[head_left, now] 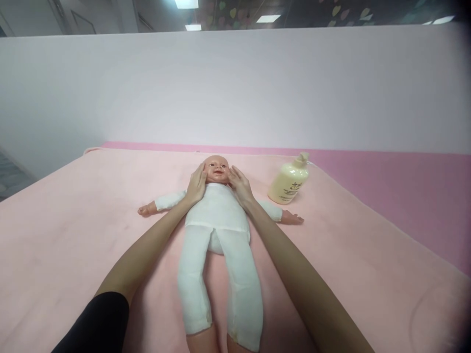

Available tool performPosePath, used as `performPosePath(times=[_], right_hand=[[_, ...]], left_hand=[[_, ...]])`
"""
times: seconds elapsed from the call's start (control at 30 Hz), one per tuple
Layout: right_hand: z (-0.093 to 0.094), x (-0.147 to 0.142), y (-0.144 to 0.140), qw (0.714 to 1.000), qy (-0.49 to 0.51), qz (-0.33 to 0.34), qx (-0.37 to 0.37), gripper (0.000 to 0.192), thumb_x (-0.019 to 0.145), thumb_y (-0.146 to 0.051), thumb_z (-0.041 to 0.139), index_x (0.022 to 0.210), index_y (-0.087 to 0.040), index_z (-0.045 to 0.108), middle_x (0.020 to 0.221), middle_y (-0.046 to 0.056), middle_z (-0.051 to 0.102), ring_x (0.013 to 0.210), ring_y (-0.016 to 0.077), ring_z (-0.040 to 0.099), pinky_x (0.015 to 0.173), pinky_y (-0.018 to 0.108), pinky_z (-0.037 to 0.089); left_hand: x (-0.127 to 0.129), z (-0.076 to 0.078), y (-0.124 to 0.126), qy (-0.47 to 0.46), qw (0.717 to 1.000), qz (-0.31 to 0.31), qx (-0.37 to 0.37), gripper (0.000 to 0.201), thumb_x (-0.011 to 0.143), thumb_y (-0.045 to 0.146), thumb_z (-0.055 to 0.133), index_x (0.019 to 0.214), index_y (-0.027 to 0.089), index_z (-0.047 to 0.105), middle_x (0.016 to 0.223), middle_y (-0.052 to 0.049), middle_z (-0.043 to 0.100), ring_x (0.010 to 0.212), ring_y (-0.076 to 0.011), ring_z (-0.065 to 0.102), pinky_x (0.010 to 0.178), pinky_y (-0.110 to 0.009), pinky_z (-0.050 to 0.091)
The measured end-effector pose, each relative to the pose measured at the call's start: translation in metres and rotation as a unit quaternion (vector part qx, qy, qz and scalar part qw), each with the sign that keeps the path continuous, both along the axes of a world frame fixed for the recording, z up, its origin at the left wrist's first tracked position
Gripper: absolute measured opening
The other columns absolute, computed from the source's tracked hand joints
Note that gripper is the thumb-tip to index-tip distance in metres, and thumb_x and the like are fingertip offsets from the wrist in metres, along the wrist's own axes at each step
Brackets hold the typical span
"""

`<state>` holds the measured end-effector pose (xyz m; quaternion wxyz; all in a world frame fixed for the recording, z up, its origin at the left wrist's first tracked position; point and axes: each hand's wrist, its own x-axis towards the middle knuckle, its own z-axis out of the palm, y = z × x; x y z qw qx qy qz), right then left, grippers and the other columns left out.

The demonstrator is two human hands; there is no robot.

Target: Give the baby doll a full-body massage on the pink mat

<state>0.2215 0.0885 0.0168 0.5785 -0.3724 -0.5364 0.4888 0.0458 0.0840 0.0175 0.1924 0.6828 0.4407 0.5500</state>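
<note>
Two open hands frame the head of a doll (218, 206) lying face up on a pink cloth (88, 230).
The left hand (196, 184) lies flat along one side of the doll's head and the right hand (240, 185) rests its fingertips on the other, fingers extended, neither clenched nor gripping. Beyond the doll's head, the cloth's far edge runs close by, followed by a strip of deeper pink surface (382, 181) and a white wall (235, 88). On the doll's right-hand-side flank as the person sees it, a pump bottle (289, 182) stands tilted in view just past the outstretched arm, with the cloth's slanting edge farther out. Opposite, cloth spreads broadly beside the doll, giving sideways room.
</note>
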Motion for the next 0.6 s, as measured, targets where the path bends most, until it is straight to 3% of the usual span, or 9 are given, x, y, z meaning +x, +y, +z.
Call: performPosePath(times=[0.07, 0.17, 0.33, 0.6], right_hand=[[0.001, -0.002, -0.002, 0.999, -0.037, -0.019, 0.003, 0.096, 0.066, -0.06, 0.071, 0.146, -0.025, 0.03, 0.154, 0.008, 0.024, 0.14, 0.0255, 0.028, 0.112, 0.041, 0.033], [0.006, -0.003, -0.007, 0.997, -0.07, -0.013, 0.015, 0.104, 0.06, -0.058, 0.077, 0.146, -0.022, 0.032, 0.153, 0.009, 0.027, 0.14, 0.0263, 0.028, 0.114, 0.039, 0.031], [0.012, -0.003, -0.013, 0.997, -0.064, 0.005, 0.036, 0.094, 0.065, -0.057, 0.074, 0.144, -0.021, 0.037, 0.149, 0.006, 0.035, 0.138, 0.0232, 0.034, 0.114, 0.038, 0.031], [0.004, 0.0, -0.004, 0.996, -0.075, 0.011, 0.047, 0.094, 0.068, -0.064, 0.068, 0.145, -0.022, 0.034, 0.15, 0.004, 0.032, 0.138, 0.0223, 0.034, 0.115, 0.038, 0.029]], left_hand=[[0.001, 0.002, -0.003, 0.007, 1.0, 0.005, -0.023, 0.08, 0.084, 0.065, 0.041, 0.146, 0.017, 0.029, 0.149, -0.014, 0.036, 0.139, -0.0263, 0.034, 0.116, -0.044, 0.025], [0.002, 0.004, -0.006, 0.022, 0.999, 0.011, -0.038, 0.094, 0.075, 0.063, 0.059, 0.148, 0.017, 0.024, 0.149, -0.016, 0.035, 0.138, -0.0301, 0.034, 0.113, -0.046, 0.029], [0.0, 0.005, -0.006, 0.04, 0.999, 0.006, -0.008, 0.079, 0.08, 0.062, 0.053, 0.143, 0.016, 0.036, 0.148, -0.014, 0.038, 0.138, -0.0275, 0.035, 0.115, -0.043, 0.027], [-0.001, 0.003, -0.003, 0.059, 0.998, 0.016, 0.007, 0.075, 0.086, 0.064, 0.039, 0.142, 0.015, 0.036, 0.148, -0.014, 0.038, 0.139, -0.0261, 0.034, 0.116, -0.043, 0.025]])
